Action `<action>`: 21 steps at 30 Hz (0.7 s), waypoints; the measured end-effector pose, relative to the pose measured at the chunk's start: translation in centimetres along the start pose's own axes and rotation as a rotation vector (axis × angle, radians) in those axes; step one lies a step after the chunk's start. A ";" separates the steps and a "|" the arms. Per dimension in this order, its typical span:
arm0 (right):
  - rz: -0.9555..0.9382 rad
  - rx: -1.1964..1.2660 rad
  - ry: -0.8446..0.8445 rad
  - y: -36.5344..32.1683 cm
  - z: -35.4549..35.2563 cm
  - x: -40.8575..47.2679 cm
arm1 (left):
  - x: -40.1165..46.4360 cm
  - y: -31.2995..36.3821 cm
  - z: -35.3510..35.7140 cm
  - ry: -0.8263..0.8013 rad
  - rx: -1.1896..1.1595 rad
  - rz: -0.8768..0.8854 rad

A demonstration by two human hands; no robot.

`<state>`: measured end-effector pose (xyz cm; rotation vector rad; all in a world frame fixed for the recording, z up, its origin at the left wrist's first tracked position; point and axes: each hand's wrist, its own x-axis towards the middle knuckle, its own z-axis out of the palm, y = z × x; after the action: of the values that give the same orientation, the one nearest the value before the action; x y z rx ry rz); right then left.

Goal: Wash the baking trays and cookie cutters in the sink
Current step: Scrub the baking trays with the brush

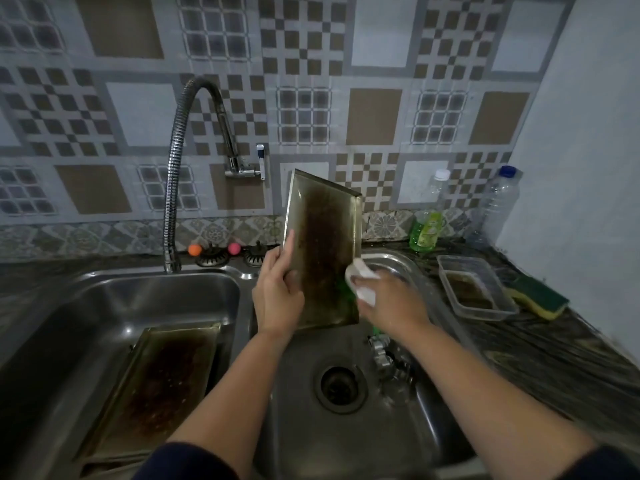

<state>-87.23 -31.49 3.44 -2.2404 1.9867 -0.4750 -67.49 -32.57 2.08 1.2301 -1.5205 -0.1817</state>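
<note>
Gripped upright over the sink [426, 403]: stiff, thin metal baking tray [323, 251], left hand [277, 292] clamping its long edge. Right hand [388, 299] clutched a white scrubber [362, 278] against it. Probably slippery wet; best held by the rims.

Both forearms are stretched forward from dark sleeves, bare to the wrists. The left hand [277, 292] is raised upright, its fingers curled round the edge of an upright tray [323, 251]. The right hand [388, 299] is blurred, and a white cloth [362, 280] is clutched in its grip against the tray's face.
</note>
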 end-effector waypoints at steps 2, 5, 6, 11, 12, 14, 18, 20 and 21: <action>-0.002 0.003 -0.062 0.1 1.5 -1.3 | 0.1 -0.1 -0.1 0.022 0.018 -0.002; 0.006 0.066 -0.081 0.1 2.5 -2.1 | 0.2 0.3 0.0 0.072 -0.033 -0.020; 0.010 0.111 -0.084 0.1 2.6 -2.2 | 0.2 0.5 0.1 0.072 -0.045 -0.004; -0.065 0.263 -0.103 -1.5 2.7 -2.8 | -0.3 0.8 0.8 0.067 -0.061 -0.038; -0.098 0.281 -0.118 -2.0 2.7 -3.0 | -0.4 0.6 0.8 0.059 -0.073 -0.061; -0.125 0.308 -0.151 -2.2 2.4 -3.3 | -0.7 0.4 0.6 0.043 -0.121 -0.116; 0.027 0.243 -0.092 -0.1 0.9 -1.9 | -0.7 1.1 -0.2 0.072 -0.147 -0.109; 0.079 0.280 -0.027 0.1 0.0 -1.1 | -0.5 1.6 -0.5 0.095 -0.106 -0.085; 0.075 0.353 0.035 -0.4 -0.6 -0.8 | -0.4 1.9 -0.6 0.115 -0.084 -0.082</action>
<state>-87.13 -30.63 3.96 -1.9493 1.8241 -0.7907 -68.21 -31.14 3.36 1.2165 -1.3516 -0.2233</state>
